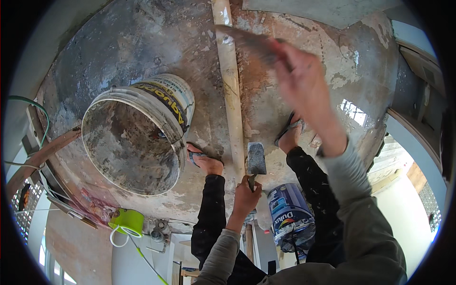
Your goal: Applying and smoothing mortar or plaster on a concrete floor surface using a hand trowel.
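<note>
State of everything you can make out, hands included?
Left hand: closed on handle of flat-bladed tool
Flat-bladed tool: grey face coated with residue
Right hand: raised, gripping red-handled tool
Red-handled tool: held up, blurred
White bucket: open, inside crusted grey-brown
Blue bucket: contents unclear
Green container: contents unclear
Floor: stained, blotchy

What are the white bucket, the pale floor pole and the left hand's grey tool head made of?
White bucket: probably plastic, low sheen; smooth, moulded-looking rim and wall.
Pale pole: plastic or painted wood, unclear; smooth, straight, bright patches.
Grey tool head: likely metal, dull; flat, straight-edged, speckled surface.
</note>
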Demonstrator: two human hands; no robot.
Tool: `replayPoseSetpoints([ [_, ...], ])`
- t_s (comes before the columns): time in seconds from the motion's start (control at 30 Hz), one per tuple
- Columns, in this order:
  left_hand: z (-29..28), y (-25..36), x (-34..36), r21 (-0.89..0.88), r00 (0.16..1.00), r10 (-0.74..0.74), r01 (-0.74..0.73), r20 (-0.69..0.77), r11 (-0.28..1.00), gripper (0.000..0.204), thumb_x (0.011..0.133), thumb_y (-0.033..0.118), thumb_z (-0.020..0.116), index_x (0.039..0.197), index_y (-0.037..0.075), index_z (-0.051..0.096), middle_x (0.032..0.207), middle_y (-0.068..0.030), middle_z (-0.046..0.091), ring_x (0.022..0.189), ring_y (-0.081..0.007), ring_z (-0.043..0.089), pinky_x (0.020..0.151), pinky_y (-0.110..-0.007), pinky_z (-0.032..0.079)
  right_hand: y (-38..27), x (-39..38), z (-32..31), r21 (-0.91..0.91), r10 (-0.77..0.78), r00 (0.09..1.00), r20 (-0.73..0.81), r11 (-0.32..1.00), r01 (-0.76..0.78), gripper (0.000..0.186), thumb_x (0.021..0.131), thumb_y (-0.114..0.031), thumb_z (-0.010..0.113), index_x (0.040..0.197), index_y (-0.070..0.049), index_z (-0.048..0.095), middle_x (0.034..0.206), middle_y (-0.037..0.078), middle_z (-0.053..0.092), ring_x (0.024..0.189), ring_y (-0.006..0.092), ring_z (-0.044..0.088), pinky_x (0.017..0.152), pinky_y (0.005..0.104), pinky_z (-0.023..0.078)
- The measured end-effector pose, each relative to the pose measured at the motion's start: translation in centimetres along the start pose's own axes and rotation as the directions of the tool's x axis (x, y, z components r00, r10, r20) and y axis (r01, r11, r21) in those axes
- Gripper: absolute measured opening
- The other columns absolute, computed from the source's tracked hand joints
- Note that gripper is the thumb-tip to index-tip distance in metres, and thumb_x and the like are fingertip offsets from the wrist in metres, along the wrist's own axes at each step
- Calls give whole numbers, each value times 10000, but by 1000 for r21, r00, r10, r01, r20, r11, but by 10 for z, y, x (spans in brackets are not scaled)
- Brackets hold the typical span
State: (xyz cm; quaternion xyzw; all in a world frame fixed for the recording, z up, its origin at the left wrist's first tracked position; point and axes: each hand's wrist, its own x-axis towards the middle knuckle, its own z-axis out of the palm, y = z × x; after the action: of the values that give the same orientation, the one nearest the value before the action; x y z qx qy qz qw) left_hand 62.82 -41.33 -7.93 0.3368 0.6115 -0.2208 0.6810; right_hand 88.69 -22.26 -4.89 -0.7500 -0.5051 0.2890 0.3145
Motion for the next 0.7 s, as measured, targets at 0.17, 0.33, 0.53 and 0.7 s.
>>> replayPoseSetpoints([
  [0.17,13,-9,19,7,994,107,-107,-5,994,231,826,114,605,997,-20,525,751,-85,657,590,-145,659,531,-272,508,224,75,55,-579,-141,986,92,798,168,317,826,-62,511,1107,-163,618,880,157,659,799,357,633,698,439,513],
  [0.33,-4,-9,33,73,996,75,-72,-53,995,190,830,105,603,952,-19,526,676,-84,634,569,-143,653,519,-263,495,251,102,134,-686,24,935,354,686,242,307,851,-249,519,1049,-40,627,873,208,665,789,329,658,679,456,499],
  [0.53,-5,0,40,32,988,136,-134,-78,990,169,845,110,617,865,-2,493,637,-79,612,547,-149,653,484,-261,483,264,19,148,-560,29,868,495,775,293,302,804,-50,515,1064,-163,620,900,153,663,765,316,659,636,422,537],
  [0.7,10,4,31,44,994,71,-67,-83,997,178,837,112,630,877,0,498,622,-55,593,538,-132,644,457,-262,465,242,-52,150,-522,122,824,553,822,229,342,792,-34,519,1095,-163,610,864,148,664,752,337,660,638,424,548],
])
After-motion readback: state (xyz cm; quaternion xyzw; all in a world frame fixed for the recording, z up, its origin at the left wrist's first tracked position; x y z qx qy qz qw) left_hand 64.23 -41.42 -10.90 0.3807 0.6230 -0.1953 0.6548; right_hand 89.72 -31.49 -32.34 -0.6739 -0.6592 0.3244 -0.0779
